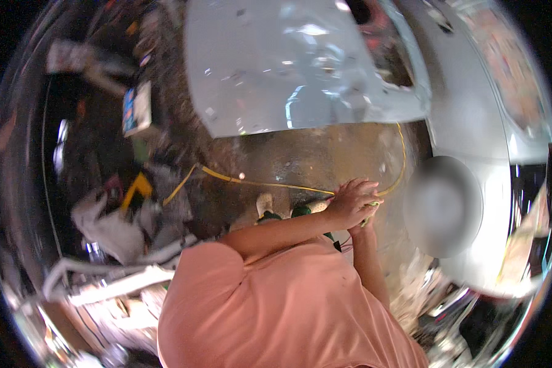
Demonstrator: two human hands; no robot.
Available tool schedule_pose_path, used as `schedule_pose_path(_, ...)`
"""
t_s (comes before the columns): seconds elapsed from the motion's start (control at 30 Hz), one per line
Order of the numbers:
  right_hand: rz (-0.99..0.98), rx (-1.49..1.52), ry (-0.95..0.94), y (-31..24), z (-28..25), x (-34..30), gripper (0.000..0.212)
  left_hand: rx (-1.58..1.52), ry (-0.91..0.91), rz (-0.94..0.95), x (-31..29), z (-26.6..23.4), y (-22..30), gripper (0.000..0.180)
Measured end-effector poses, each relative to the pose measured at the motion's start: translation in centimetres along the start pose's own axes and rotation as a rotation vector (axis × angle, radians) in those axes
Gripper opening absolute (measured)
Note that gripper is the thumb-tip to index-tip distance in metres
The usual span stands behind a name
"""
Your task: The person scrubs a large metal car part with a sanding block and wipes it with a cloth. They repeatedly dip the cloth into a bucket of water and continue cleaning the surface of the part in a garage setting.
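My left hand (351, 203) reaches across from the left, its fingers stretched out over my right hand (363, 228). The right hand comes up from below, its fingers curled and partly covered by the left. Between the two shows a small yellow-green thing (368, 217), too covered to name; my right hand appears closed on it. A thin yellow hose or cord (282, 185) runs behind my hands; whether either hand touches it, I cannot tell.
Ahead hangs or stands a large glossy pale blue-grey panel (257, 67) with an opening. A pale vehicle-like body (466, 122) lines the right. Left, on the dark floor, are a blue-and-white box (138, 109), a yellow angled piece (140, 187) and grey cloth-like clutter (107, 224).
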State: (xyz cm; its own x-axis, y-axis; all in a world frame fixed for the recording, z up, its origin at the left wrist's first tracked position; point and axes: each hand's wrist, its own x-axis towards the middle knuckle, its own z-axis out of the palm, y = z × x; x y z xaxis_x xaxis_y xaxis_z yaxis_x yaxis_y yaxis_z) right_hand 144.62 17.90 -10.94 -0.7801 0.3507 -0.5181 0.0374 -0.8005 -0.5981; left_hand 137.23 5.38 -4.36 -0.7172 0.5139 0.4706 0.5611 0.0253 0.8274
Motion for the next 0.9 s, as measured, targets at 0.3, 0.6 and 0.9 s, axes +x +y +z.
schedule_pose_path(0.3, -0.029, -0.092, 0.512, 2.3, -14.4, -3.5, 0.066, -0.135, -0.573, -0.110, 2.1, 4.9, 1.8, 0.035)
schedule_pose_path(0.6, -0.439, -0.924, 0.241, -1.0, -20.5, -13.5, 0.085, -0.066, -1.128, -0.168, -2.1, 17.2, 9.9, 0.040)
schedule_pose_path(0.9, -0.394, 0.561, 0.013, -0.3, -38.3, -20.6, 0.051, -0.510, -1.347, -0.297, -6.3, 27.2, 25.3, 0.036)
